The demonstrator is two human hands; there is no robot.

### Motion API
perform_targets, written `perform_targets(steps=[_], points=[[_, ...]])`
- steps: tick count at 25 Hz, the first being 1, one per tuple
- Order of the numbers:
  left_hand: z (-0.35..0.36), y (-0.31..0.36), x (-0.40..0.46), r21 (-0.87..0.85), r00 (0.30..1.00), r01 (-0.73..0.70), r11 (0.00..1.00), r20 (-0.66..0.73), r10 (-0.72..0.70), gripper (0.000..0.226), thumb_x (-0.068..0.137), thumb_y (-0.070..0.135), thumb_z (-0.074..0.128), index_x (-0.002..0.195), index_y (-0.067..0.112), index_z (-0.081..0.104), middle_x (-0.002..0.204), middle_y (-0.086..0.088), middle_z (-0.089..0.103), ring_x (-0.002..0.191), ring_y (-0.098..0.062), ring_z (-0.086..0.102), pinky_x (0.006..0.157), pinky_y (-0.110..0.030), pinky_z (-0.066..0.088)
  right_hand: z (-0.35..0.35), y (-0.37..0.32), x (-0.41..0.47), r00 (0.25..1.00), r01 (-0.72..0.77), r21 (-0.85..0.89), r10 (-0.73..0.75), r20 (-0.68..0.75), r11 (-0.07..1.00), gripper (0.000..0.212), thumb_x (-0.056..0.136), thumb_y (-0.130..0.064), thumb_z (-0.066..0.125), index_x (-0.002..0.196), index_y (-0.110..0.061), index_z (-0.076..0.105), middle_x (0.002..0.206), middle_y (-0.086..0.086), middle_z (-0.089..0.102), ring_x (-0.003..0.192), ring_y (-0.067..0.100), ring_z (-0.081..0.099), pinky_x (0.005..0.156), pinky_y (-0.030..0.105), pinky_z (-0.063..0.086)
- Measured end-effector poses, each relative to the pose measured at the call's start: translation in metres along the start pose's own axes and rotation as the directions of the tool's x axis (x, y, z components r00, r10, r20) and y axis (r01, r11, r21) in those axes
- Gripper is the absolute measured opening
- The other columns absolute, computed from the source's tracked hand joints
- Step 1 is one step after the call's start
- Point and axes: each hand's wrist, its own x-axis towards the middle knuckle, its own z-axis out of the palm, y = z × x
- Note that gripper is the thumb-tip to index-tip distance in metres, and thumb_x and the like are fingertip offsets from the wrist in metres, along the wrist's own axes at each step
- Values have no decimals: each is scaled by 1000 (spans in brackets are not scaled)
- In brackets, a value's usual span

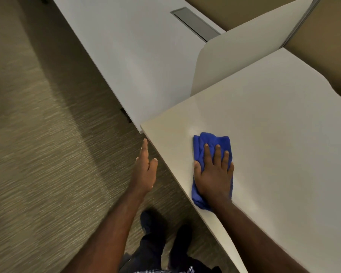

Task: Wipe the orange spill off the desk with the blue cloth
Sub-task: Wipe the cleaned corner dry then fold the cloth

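Observation:
A folded blue cloth [202,143] lies flat on the white desk [274,134], close to its left front edge. My right hand [214,174] presses down on the cloth with fingers spread over it. My left hand [146,170] hovers in the air beside the desk's edge, above the carpet, palm turned inward, fingers straight, holding nothing. A faint glossy smear [191,131] shows on the desk just beyond the cloth. No clear orange mark is visible; part of the surface is hidden under the cloth.
A white divider panel [234,56] stands along the desk's far side. A second white desk [136,46] with a grey cable hatch [195,23] lies behind it. Brown carpet [37,154] covers the floor on the left. My shoes [165,229] are below.

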Motion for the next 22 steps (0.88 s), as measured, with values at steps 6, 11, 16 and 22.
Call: perform_targets(steps=[6, 11, 16, 22], points=[[-5, 8, -15, 159, 997, -67, 985, 41, 61, 65, 100, 24, 42, 154, 31, 7, 163, 4, 17, 150, -20, 14, 120, -54, 20, -6, 4, -29, 980, 154, 23, -156, 127, 988, 69, 92, -60, 25, 150, -39, -6, 161, -2, -12, 147, 25, -17, 119, 48, -5], [-16, 18, -9, 337, 906, -402, 852, 282, 316, 65, 95, 31, 42, 153, 35, 14, 163, 12, 13, 150, -8, 4, 123, -48, 6, -9, 0, -41, 939, 269, 36, -271, 214, 962, 68, 92, -58, 35, 148, -46, 0, 162, -8, -9, 148, 21, -15, 118, 46, -9], [-3, 49, 19, 465, 658, -736, 492, 661, 360, 59, 96, 35, 48, 151, 35, 27, 163, 13, 11, 151, -15, -2, 120, -50, 0, -15, 2, -53, 969, 194, 17, -194, 151, 981, 88, 85, -65, 42, 149, -37, -11, 161, -6, -10, 148, 23, -12, 119, 47, -4], [13, 57, 39, 377, 445, -877, 298, 871, 209, 85, 81, 66, 59, 152, 34, 26, 162, 9, 20, 152, -21, 5, 120, -47, -3, 7, 4, -103, 988, -144, -30, 145, 51, 989, 103, 66, -93, 20, 150, -39, -3, 162, 8, 0, 148, 30, -2, 119, 51, 3]])
